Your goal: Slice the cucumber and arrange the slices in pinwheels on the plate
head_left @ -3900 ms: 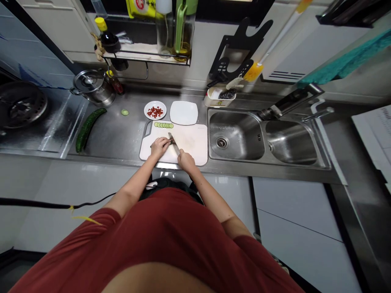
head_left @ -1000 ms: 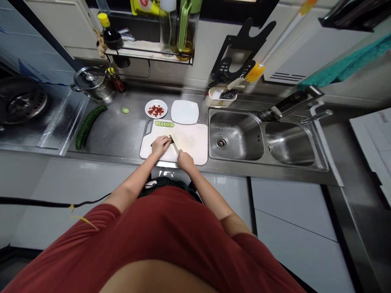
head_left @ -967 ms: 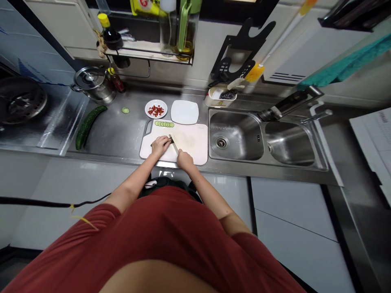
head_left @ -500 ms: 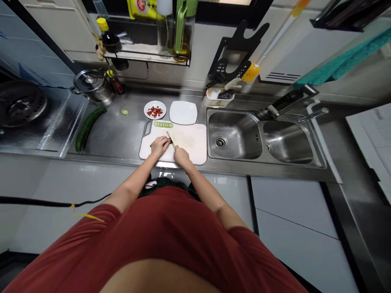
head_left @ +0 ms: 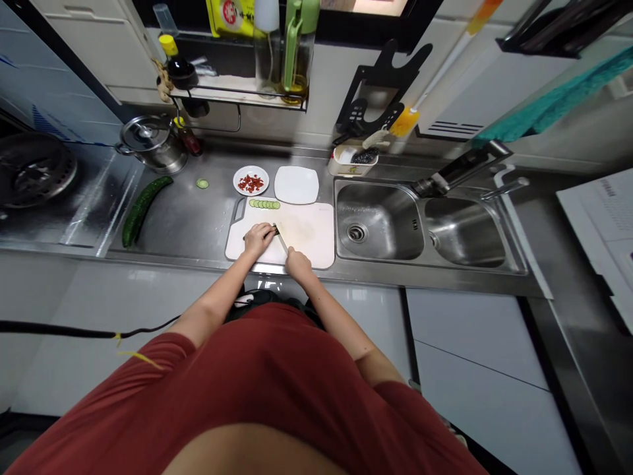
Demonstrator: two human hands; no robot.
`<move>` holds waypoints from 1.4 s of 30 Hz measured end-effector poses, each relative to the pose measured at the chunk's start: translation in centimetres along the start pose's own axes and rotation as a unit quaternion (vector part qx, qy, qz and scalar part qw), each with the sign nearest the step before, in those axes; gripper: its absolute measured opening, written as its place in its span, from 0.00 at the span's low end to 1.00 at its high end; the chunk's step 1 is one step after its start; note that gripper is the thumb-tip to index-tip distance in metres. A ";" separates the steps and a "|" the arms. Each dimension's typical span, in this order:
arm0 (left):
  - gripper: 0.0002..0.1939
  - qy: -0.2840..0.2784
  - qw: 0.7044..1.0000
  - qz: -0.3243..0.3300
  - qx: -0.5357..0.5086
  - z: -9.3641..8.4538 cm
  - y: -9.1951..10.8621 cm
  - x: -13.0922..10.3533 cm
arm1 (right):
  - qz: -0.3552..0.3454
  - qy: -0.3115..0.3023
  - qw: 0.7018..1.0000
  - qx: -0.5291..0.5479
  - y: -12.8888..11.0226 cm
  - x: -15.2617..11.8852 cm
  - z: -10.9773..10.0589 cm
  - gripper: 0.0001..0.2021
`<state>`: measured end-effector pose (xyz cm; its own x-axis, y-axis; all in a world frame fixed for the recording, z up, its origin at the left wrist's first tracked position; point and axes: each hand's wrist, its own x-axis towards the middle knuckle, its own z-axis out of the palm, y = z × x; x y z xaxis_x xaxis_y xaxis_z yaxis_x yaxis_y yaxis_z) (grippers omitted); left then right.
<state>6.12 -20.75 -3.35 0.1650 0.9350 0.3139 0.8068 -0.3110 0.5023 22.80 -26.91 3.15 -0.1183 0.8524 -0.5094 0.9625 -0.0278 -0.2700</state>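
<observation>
On the white cutting board (head_left: 316, 231), my left hand (head_left: 258, 239) is wrapped over a dark green cucumber piece (head_left: 275, 229), whose ends show at both sides of the fingers. The handle of a knife (head_left: 281, 240) is in my closed right hand (head_left: 297, 264). Its blade points up and left, with the tip at the right end of the piece. A row of pale green cucumber slices (head_left: 264, 204) lies along the board's top edge. Behind the board are a round plate (head_left: 241, 173) with chopped red bits and a bare white square plate (head_left: 297, 184).
A whole cucumber (head_left: 141, 211) and one slice (head_left: 202, 183) lie on the steel counter at left, near a lidded pot (head_left: 153, 142). A double sink (head_left: 380, 221) adjoins the board's right side. Bottles stand on a wall shelf (head_left: 232, 89) above.
My right hand has moved slightly right and toward my body. The knife has been drawn back with it, so its tip sits lower, near the cucumber piece. My left hand has hardly moved.
</observation>
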 end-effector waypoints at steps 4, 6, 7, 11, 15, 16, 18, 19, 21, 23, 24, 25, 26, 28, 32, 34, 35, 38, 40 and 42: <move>0.12 -0.003 1.000 -0.006 0.003 0.1 0.0 0.0 | 0.002 -0.002 1.000 -0.007 0.2 -0.5 0.2 0.14; 0.12 -0.004 1.000 -0.008 0.004 0.1 0.0 0.0 | 0.002 0.001 1.000 -0.007 0.1 -0.5 0.2 0.13; 0.12 -0.004 1.000 -0.009 0.005 0.1 0.0 0.0 | 0.002 0.003 1.000 -0.007 0.1 -0.5 0.3 0.13; 0.12 -0.009 1.000 -0.012 0.000 0.0 0.1 0.0 | 0.002 0.007 1.000 -0.001 -0.2 0.0 0.2 0.13; 0.13 -0.015 1.000 -0.018 0.002 -0.1 0.2 0.0 | 0.006 0.008 1.000 0.003 -1.0 1.0 -0.5 0.13; 0.13 -0.016 1.000 -0.018 0.003 -0.1 0.2 0.0 | 0.005 0.008 1.000 0.005 -1.2 1.3 -0.7 0.14; 0.13 -0.017 1.000 -0.019 0.005 -0.1 0.2 0.0 | 0.001 0.010 1.000 0.009 -1.6 1.9 -1.1 0.14; 0.13 -0.017 1.000 -0.018 0.006 -0.1 0.1 0.0 | 0.000 0.010 1.000 0.011 -1.8 2.2 -1.3 0.14; 0.13 -0.016 1.000 -0.016 0.006 0.0 0.1 0.0 | 0.000 0.011 1.000 0.017 -2.1 2.7 -1.6 0.14; 0.13 -0.015 1.000 -0.013 0.005 -0.1 0.1 -0.1 | 0.001 0.012 1.000 0.022 -2.4 3.2 -1.8 0.15; 0.13 -0.015 1.000 -0.013 0.005 -0.1 0.0 -0.1 | 0.001 0.013 1.000 0.024 -2.6 3.3 -1.9 0.15; 0.13 -0.014 1.000 -0.012 0.005 -0.1 0.0 -0.1 | 0.000 0.015 1.000 0.025 -2.7 3.5 -2.0 0.15; 0.13 -0.014 1.000 -0.012 0.005 -0.1 0.0 -0.1 | -0.001 0.017 1.000 0.025 -2.8 3.6 -2.1 0.14; 0.13 -0.012 1.000 -0.011 0.005 -0.1 0.0 -0.1 | 0.000 0.015 1.000 0.025 -2.9 3.7 -2.2 0.14; 0.13 -0.013 1.000 -0.010 0.009 -0.1 0.1 0.0 | 0.001 0.016 1.000 0.022 -2.7 3.5 -2.2 0.14; 0.13 -0.013 1.000 -0.010 0.011 -0.2 0.1 0.0 | 0.000 0.016 1.000 0.019 -2.5 3.1 -2.0 0.14; 0.13 -0.012 1.000 -0.010 0.011 -0.2 0.2 0.0 | -0.001 0.016 1.000 0.017 -2.3 2.9 -1.8 0.14; 0.13 -0.012 1.000 -0.010 0.008 -0.3 0.2 0.0 | 0.001 0.008 1.000 0.013 -1.6 1.9 -1.3 0.14; 0.13 -0.013 1.000 -0.010 0.008 -0.3 0.3 0.0 | 0.007 0.003 1.000 0.008 -1.2 1.2 -0.9 0.14; 0.13 -0.012 1.000 -0.010 0.007 -0.2 0.2 0.0 | 0.010 0.002 1.000 0.005 -0.8 0.6 -0.6 0.14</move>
<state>6.19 -20.82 -3.04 0.1614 0.9451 0.2840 0.8184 -0.2890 0.4967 22.11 -26.06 3.51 -0.0981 0.8538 -0.5112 0.9624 -0.0494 -0.2673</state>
